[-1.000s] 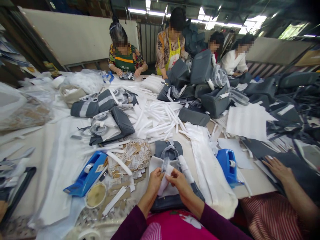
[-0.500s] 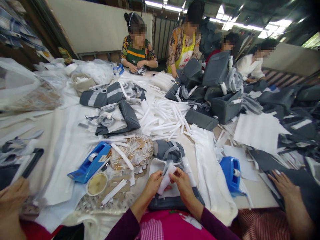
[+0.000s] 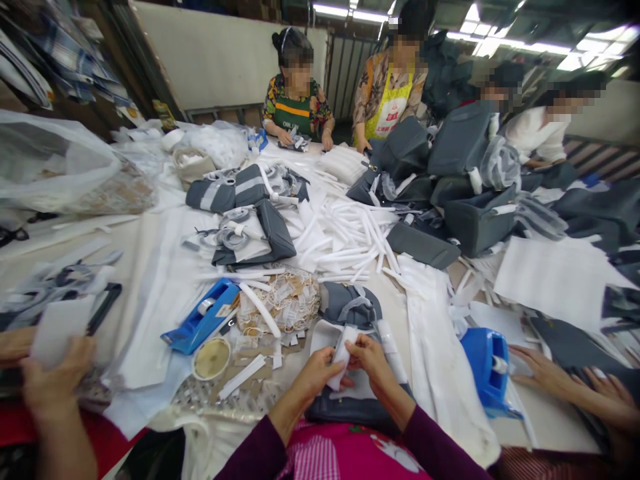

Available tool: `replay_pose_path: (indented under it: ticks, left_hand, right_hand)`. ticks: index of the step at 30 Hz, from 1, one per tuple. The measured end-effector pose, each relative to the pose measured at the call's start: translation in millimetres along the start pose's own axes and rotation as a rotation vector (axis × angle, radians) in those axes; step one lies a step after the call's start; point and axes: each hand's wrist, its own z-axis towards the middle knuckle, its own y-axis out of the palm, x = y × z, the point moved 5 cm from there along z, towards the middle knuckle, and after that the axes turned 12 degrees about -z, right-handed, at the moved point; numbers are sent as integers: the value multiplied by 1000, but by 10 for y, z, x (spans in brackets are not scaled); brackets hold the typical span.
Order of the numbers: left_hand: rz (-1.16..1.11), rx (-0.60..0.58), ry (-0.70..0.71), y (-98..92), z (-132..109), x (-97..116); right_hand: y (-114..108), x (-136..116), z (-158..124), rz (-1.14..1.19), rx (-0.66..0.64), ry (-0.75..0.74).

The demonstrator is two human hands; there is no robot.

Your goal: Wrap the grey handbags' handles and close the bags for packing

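A small white foam sheet (image 3: 343, 353) is pinched between the fingers of both hands, folded lengthwise into a narrow strip. My left hand (image 3: 315, 372) grips its lower left side, and my right hand (image 3: 373, 360) holds the right side. Beneath them lies a dark grey bag (image 3: 353, 412) in front of my pink apron. The bag's grey strap (image 3: 356, 308) is bunched just beyond the foam. Whether any of the strap runs inside the fold is hidden. A white foam roll (image 3: 391, 347) rests along the bag's right side.
Blue tape dispensers (image 3: 204, 317) (image 3: 485, 370) stand left and right, beside a tape roll (image 3: 212, 358) and tag pile (image 3: 280, 303). White foam tubes (image 3: 345, 237) cover the middle. Grey bags (image 3: 480, 220) heap at right. Co-workers' hands (image 3: 60, 373) (image 3: 560, 377) work on both sides.
The view has swung left, shifting the scene rightward. My fingers have folded the foam narrower. The left neighbour now holds up a white sheet; the right neighbour's second hand has come into view.
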Motion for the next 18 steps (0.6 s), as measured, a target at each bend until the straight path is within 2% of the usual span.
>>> replay_pose_path:
  ticks: [5,11,18]
  left_hand:
    - [-72,135,44,9,39,-88]
    - [-112,156,100,-20,59,-124]
    - [-110,341,110,-84,97,-153]
  right_hand:
    - [28,49,84,-3,-35,23]
    - [54,27,134,-7,-159,68]
    - [90,124,258,-36,-149,157]
